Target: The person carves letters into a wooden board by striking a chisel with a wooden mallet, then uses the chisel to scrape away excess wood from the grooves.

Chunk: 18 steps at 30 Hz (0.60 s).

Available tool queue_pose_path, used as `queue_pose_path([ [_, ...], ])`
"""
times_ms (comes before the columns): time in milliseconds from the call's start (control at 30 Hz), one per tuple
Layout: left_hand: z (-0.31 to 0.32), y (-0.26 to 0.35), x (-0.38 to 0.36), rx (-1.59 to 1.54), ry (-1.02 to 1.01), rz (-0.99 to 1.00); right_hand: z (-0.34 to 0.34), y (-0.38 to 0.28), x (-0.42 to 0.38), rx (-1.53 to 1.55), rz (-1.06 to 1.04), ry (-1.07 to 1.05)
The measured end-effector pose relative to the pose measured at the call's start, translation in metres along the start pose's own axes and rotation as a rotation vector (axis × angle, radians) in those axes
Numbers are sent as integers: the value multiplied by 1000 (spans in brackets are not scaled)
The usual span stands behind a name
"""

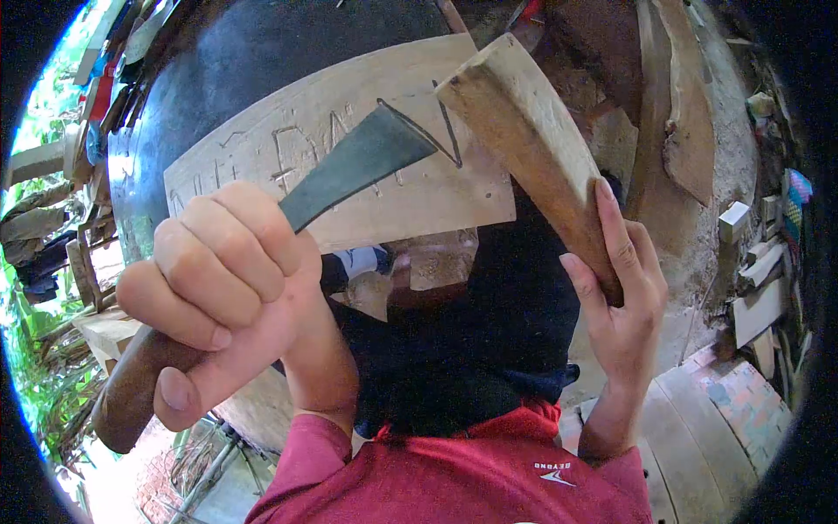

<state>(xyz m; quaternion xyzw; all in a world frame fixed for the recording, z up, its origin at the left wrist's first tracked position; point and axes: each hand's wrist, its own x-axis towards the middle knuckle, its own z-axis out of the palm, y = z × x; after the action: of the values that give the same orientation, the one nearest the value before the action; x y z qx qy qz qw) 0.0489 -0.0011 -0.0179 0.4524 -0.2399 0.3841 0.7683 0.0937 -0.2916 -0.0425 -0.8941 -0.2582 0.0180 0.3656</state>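
Observation:
My left hand is wrapped round a chisel, its brown wooden handle sticking out below the fist. The chisel's dark, flared blade points up and to the right, overlapping a light wooden board in this view. Letters are cut along the board, and a dark zigzag line is drawn near its right end. On the other side, my right hand grips the lower end of a long, squared wooden block. The block slants up to the left, and its upper end overlaps the board's right part.
A dark, smooth surface lies behind the board. Rough planks stand at the right, with small wood offcuts beyond them. Timber pieces and greenery are at the left. Floor boards show at lower right.

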Motion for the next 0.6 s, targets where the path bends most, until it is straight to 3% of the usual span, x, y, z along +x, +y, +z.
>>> queue_pose_path([
  [600,1,-1,0,53,17,15,2,2,2,-20,-35,46],
])
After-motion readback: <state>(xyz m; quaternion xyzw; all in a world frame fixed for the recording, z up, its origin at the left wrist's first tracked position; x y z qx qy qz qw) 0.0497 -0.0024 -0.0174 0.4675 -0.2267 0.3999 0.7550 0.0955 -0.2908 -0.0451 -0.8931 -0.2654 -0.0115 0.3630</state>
